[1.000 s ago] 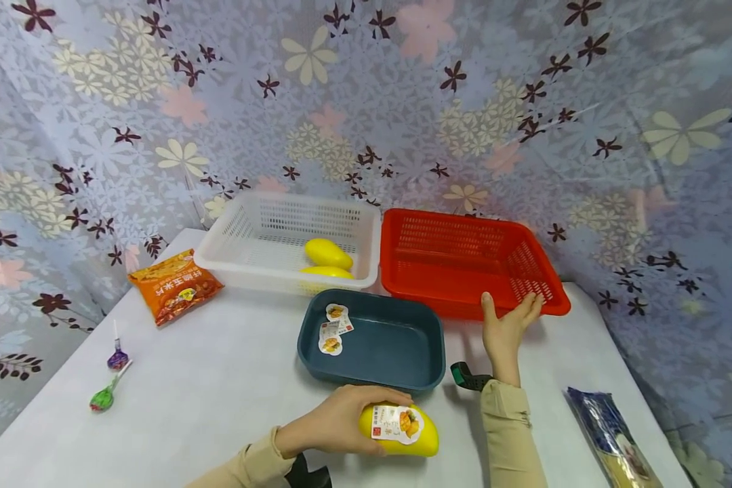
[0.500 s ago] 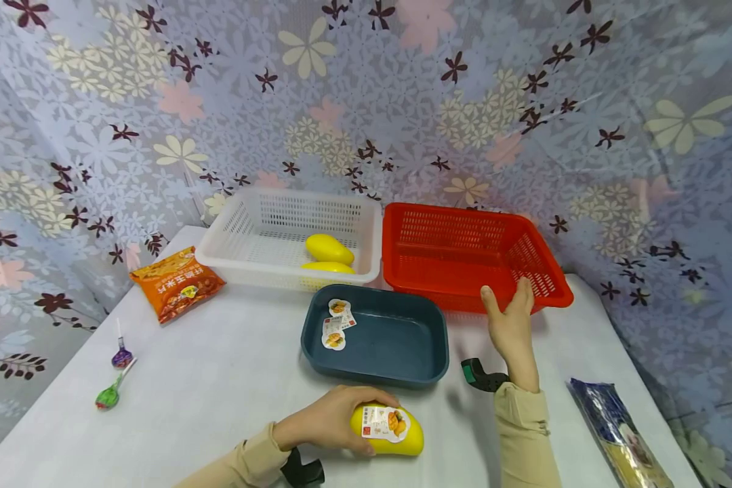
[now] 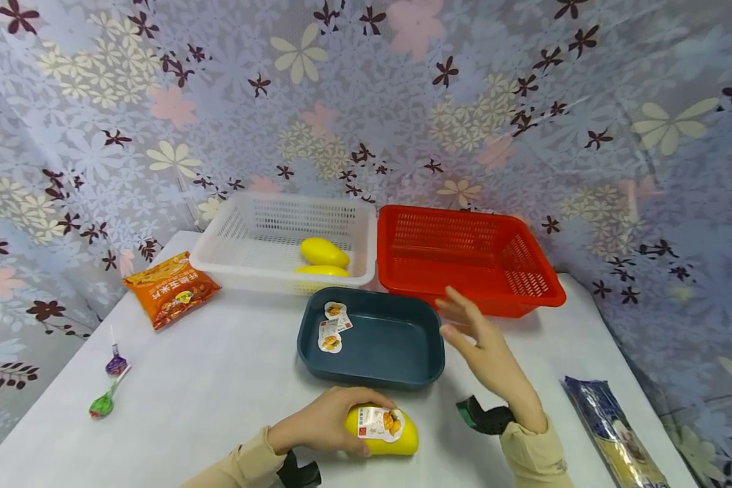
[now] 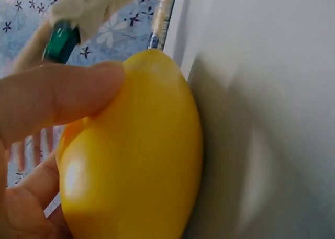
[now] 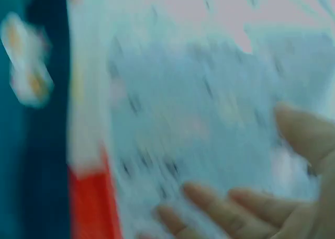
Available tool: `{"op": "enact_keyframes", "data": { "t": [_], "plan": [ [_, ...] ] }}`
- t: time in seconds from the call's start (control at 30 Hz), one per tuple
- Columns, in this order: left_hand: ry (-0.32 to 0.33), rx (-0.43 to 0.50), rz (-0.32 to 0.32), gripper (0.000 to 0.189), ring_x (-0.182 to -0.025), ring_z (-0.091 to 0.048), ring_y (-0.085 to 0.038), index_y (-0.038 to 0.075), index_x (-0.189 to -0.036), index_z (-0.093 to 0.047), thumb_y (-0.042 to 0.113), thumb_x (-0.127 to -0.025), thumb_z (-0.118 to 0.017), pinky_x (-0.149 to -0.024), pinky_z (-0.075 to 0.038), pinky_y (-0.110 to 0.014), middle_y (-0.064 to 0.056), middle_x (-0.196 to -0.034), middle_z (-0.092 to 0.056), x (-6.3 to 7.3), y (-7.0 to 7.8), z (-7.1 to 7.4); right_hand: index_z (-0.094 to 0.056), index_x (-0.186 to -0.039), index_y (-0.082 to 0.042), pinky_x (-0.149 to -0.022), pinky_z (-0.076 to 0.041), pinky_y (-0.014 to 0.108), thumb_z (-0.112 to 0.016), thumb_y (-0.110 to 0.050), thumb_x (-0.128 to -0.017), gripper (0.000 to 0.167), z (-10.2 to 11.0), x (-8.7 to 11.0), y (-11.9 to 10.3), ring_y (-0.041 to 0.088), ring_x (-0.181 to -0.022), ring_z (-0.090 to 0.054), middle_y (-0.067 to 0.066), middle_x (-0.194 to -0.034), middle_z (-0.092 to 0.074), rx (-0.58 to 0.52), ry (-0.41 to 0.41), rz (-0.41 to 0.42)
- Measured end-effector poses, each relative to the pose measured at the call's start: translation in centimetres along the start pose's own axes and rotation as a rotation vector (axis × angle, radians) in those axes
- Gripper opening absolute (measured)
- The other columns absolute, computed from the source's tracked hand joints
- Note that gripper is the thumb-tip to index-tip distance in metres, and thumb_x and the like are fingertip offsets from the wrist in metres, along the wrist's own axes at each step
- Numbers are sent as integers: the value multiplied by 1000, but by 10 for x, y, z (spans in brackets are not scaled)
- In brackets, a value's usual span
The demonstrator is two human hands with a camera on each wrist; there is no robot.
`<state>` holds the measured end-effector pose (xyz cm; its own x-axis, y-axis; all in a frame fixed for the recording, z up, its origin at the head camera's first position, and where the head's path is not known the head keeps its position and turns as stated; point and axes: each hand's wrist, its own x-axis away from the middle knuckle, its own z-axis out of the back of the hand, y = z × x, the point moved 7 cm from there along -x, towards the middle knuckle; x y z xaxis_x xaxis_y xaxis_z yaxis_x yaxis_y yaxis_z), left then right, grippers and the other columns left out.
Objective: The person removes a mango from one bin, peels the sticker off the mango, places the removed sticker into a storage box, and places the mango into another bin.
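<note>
My left hand (image 3: 326,421) grips a yellow mango (image 3: 405,440) near the front of the table, thumb and fingers round its sides. A white label (image 3: 372,423) with a mango picture lies on the mango's top. The left wrist view has the mango (image 4: 136,155) close up, the thumb pressed on it. My right hand (image 3: 488,352) hangs with fingers spread beside the right end of a dark teal tray (image 3: 372,376), holding nothing. Several similar labels (image 3: 331,335) lie at the tray's left end. The right wrist view is blurred, but the spread fingers (image 5: 220,213) show.
Behind the tray stand a white basket (image 3: 244,271) with two yellow mangoes (image 3: 324,252) and a red basket (image 3: 470,268). An orange snack bag (image 3: 173,288) and two lollipops (image 3: 102,404) lie at left. A blue-and-yellow packet (image 3: 613,434) lies at right.
My right hand has moved left, away from the red basket's front edge to the tray's right end. My left hand keeps its grip on the mango, which has shifted slightly left in view.
</note>
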<state>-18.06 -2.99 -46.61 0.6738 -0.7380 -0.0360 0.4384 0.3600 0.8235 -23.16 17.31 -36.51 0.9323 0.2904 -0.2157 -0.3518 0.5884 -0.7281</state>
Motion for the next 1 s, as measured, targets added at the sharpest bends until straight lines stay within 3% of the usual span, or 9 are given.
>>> {"op": "enact_keyframes", "data": {
  "t": [0.1, 0.27, 0.4, 0.5, 0.6, 0.77, 0.9, 1.0],
  "plan": [
    [-3, 11, -7, 65, -105, -54, 2, 30, -128, -61, 13, -69, -82, -90, -42, -19, 11, -130, -62, -3, 0, -2, -33, -150, -22, -95, -52, 38, -58, -11, -95, 61, -33, 22, -15, 22, -119, -60, 9, -137, -59, -114, -148, 142],
    [-5, 5, -46, 63, -111, -55, 0, 26, -128, -62, 12, -70, -81, -90, -42, -18, 7, -131, -63, -3, 2, -3, -29, -152, -20, -99, -49, 32, -61, -2, -91, 71, -78, 50, -12, 20, -125, -55, 14, -140, -55, -294, -334, 207],
    [-15, 7, -67, 59, -105, -54, 2, 25, -125, -64, 11, -71, -81, -86, -43, -15, 8, -128, -64, -2, 4, -3, -26, -153, -20, -104, -43, 31, -69, -10, -87, 80, -98, 61, 4, 14, -128, -51, 5, -147, -49, -331, -407, 138],
    [-22, -1, -45, 57, -103, -53, 3, 26, -123, -65, 11, -71, -82, -87, -43, -16, 9, -127, -64, -1, 5, -2, -26, -153, -23, -107, -37, 26, -75, -21, -83, 85, -112, 64, 14, 8, -132, -45, -3, -151, -43, -332, -458, 86],
    [-25, -66, -31, 56, -110, -53, 0, 29, -122, -64, 12, -71, -82, -94, -43, -21, 10, -128, -62, 0, 8, -2, -26, -153, -26, -108, -35, 21, -80, -26, -79, 91, -123, 66, 21, 5, -134, -40, -4, -155, -37, -326, -477, 81],
    [-36, -199, -29, 59, -118, -51, -7, 32, -125, -60, 16, -73, -83, -98, -45, -29, 5, -132, -56, 3, 15, -3, -27, -152, -29, -108, -33, 16, -83, -27, -76, 95, -134, 67, 32, 3, -136, -37, 0, -156, -34, -303, -440, 87],
    [-11, -240, -21, 67, -113, -49, -10, 33, -132, -56, 13, -74, -83, -94, -47, -27, 1, -128, -48, 5, 19, -2, -30, -151, -28, -107, -34, 16, -82, -30, -77, 90, -137, 67, 37, 3, -133, -41, 0, -155, -37, -291, -416, 35],
    [7, -244, 0, 76, -105, -49, -9, 35, -141, -47, 12, -76, -80, -89, -47, -24, 0, -122, -44, 7, 23, 2, -36, -148, -22, -100, -40, 17, -81, -30, -78, 83, -137, 66, 41, 4, -121, -49, 5, -147, -46, -301, -418, -25]
  ]
}}
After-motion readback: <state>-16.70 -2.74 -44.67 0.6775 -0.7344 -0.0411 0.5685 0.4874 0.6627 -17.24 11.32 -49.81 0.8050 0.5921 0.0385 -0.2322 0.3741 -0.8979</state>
